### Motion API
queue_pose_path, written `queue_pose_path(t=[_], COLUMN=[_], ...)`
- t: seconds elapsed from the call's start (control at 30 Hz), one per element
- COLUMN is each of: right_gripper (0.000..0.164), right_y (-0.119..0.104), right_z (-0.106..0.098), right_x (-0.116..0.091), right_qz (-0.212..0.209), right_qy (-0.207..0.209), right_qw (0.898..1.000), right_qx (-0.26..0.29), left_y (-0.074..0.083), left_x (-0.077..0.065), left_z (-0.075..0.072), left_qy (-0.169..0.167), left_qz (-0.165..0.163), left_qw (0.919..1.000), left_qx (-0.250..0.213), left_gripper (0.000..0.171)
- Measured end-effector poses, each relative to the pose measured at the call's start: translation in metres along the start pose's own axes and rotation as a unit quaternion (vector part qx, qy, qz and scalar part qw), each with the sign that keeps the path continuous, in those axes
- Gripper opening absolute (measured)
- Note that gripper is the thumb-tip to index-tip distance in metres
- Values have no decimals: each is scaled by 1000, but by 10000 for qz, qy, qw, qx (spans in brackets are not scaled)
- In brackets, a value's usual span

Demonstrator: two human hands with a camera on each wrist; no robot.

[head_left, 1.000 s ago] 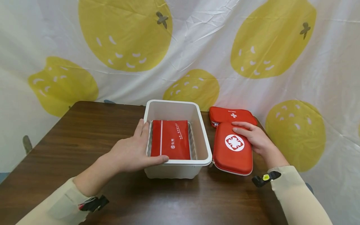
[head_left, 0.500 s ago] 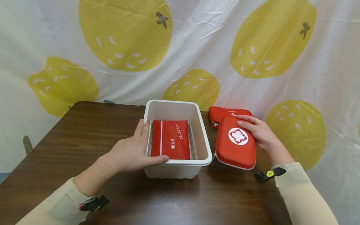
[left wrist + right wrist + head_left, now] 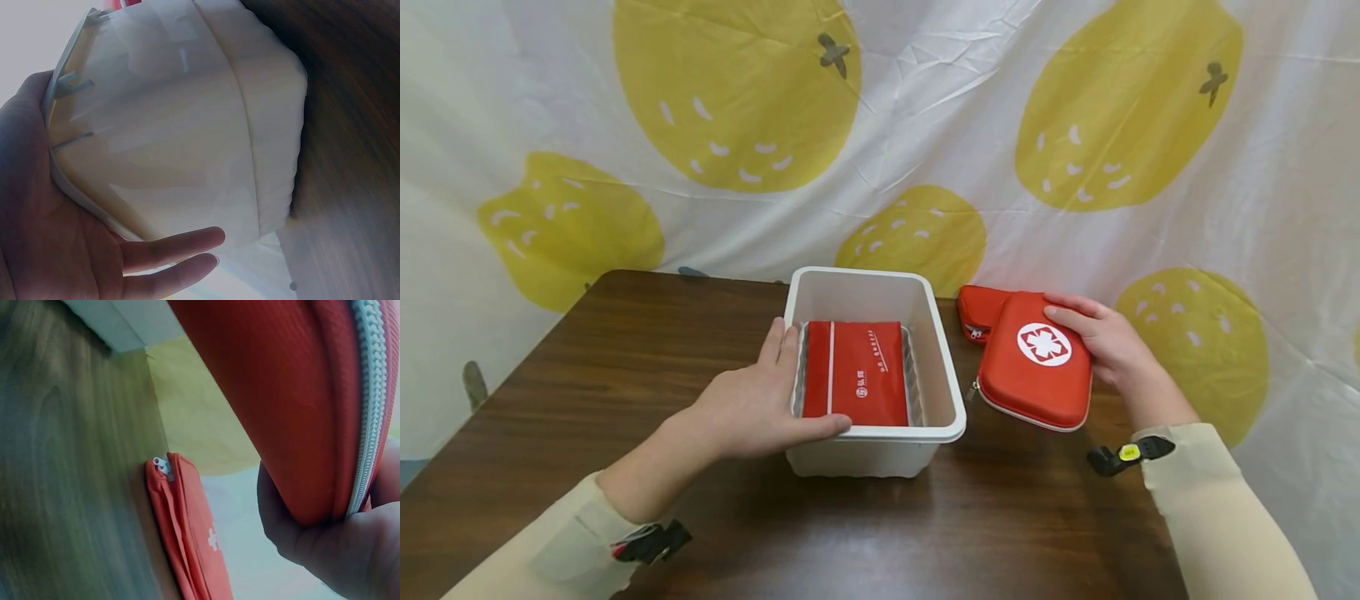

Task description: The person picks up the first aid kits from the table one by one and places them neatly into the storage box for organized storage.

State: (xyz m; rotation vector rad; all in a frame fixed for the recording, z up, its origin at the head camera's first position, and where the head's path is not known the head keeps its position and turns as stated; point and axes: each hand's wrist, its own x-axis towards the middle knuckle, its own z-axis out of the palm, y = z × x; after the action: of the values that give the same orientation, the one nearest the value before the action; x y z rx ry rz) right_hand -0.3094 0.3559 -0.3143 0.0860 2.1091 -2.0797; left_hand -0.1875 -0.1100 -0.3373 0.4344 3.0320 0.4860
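Fingers straight, the left hand [image 3: 751, 410] is touching a white bin [image 3: 863, 457] holding a red packet [image 3: 856, 373]; farther right, a pouch [image 3: 981, 309] is showing its cross [image 3: 213, 538] only in the right wrist view, behind a red case [image 3: 1036, 363] the right hand [image 3: 1103, 340] is gripping above the table [image 3: 625, 367].

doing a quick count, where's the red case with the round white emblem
In the head view, the red case is right of the white bin, gripped by the right hand above the table, and partly hides the red pouch behind it.
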Motion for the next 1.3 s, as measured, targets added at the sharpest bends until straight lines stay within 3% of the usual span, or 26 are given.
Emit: queue_pose_path(t=[0.23, 0.5, 0.73, 1.1, 1.3], right_gripper=[50, 42, 52, 46, 54], right_y=[-9, -18, -29, -41, -47], right_z=[-2, -1, 3, 26, 41], right_x=[0, 1, 1, 6, 9], right_qz=[-93, -93, -90, -301, -311], right_qy=[108, 425, 381, 186, 116], right_qw=[9993, 9987, 9985, 9981, 9983], right_qx=[353, 263, 382, 505, 469], left_y=[-1, -1, 0, 0, 1], left_x=[1, 1, 0, 1, 1], left_z=[1, 1, 1, 1, 2], left_qy=[2, 6, -13, 54, 78], left_qz=[3, 10, 5, 4, 8], left_qw=[10000, 10000, 10000, 10000, 10000], left_qx=[15, 21, -7, -34, -40], left_gripper=[134, 134, 134, 134, 135])
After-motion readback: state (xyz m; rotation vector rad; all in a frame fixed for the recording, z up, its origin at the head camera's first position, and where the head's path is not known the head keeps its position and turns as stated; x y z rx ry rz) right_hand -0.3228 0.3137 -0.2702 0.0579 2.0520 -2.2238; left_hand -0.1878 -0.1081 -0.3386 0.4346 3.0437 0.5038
